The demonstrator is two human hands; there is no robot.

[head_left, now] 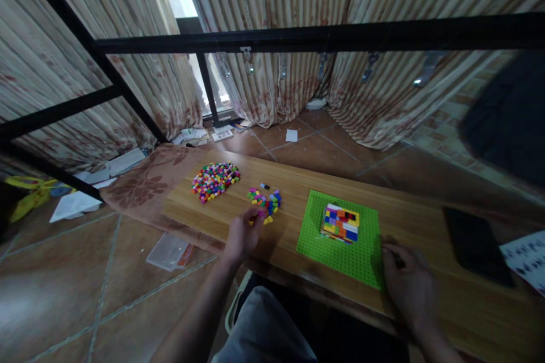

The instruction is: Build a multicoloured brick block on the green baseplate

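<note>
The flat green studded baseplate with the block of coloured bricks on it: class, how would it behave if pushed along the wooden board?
The flat green studded baseplate looks thin and lies flush on the wooden board, so it would probably slide, not tip. The block of coloured bricks sits low and would likely ride along. The right hand rests at its corner.

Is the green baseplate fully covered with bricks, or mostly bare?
Mostly bare. The green baseplate carries only one block of coloured bricks near its middle; bare green studs surround it on all sides.
</note>
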